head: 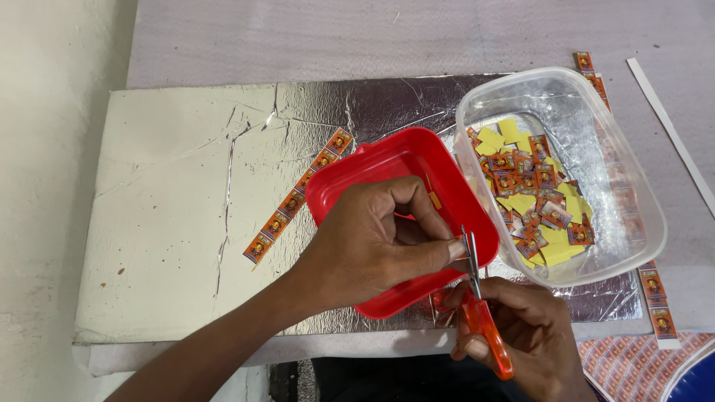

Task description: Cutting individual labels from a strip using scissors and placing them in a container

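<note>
Both hands work at lower centre: the left hand (372, 246) pinches something small (hidden by fingers) over the red tray (395, 160); the right hand (525, 335) grips orange-handled scissors (480, 313), blades nearly closed.

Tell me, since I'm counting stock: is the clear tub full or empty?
Partly filled: the clear tub holds a loose pile of cut labels covering its floor only.
</note>
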